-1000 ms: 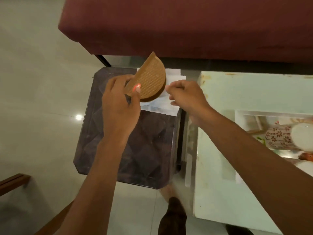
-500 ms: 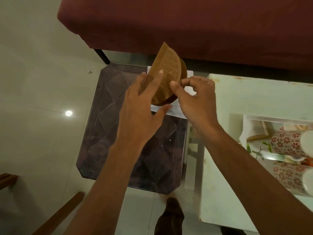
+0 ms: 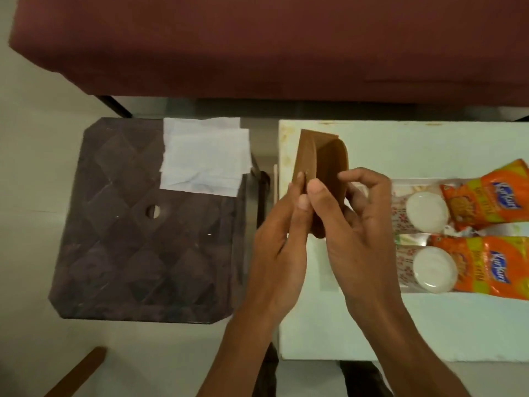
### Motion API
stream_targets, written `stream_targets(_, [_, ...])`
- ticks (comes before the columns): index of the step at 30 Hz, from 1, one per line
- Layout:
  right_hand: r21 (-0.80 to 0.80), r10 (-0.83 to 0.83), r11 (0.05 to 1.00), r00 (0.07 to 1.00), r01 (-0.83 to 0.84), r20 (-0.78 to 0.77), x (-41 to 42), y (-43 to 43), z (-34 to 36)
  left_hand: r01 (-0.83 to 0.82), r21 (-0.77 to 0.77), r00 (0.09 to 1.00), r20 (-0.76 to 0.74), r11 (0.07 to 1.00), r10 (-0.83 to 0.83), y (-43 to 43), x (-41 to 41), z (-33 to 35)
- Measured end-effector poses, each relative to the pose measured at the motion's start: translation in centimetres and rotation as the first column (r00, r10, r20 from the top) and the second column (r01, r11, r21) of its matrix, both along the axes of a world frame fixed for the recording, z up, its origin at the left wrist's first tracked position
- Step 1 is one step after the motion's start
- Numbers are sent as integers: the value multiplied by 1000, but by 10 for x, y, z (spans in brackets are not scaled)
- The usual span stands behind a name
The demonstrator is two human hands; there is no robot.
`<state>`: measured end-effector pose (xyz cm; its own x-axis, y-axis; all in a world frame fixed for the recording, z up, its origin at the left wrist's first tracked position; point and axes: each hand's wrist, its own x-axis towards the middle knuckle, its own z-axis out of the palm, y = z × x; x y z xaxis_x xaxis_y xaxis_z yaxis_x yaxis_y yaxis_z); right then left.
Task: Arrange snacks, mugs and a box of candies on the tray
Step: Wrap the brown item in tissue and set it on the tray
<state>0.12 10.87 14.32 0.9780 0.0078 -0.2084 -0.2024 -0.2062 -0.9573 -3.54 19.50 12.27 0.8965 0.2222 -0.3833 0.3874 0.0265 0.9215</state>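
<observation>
A brown half-round box [image 3: 320,164] stands on edge in the air above the left end of the white table [image 3: 429,325]. My left hand [image 3: 283,239] pinches its left side and my right hand [image 3: 355,224] grips its right side and lower end. To the right lies a white tray [image 3: 412,289] holding two floral mugs, the far mug [image 3: 423,212] and the near mug [image 3: 429,269], both with white insides. Two orange snack packets lie beside them, one at the far side [image 3: 489,202] and one nearer [image 3: 498,265]. My right hand hides the tray's left end.
A dark purple stool [image 3: 123,253] with a centre hole stands to the left, with white tissues [image 3: 204,159] on its far right corner. A maroon sofa [image 3: 257,44] runs along the back. A wooden piece [image 3: 77,371] shows at the bottom left.
Both hands have carried the brown box rightward, from above the stool's tissues to over the white table's left end. The view has shifted right, showing the tray, mugs and snack packets.
</observation>
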Motion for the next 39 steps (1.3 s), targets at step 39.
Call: stream_targets(39, [-209, 51, 976, 997, -62, -56, 8, -39, -35, -412, 122, 891, -152, 903, 427, 35, -7, -45])
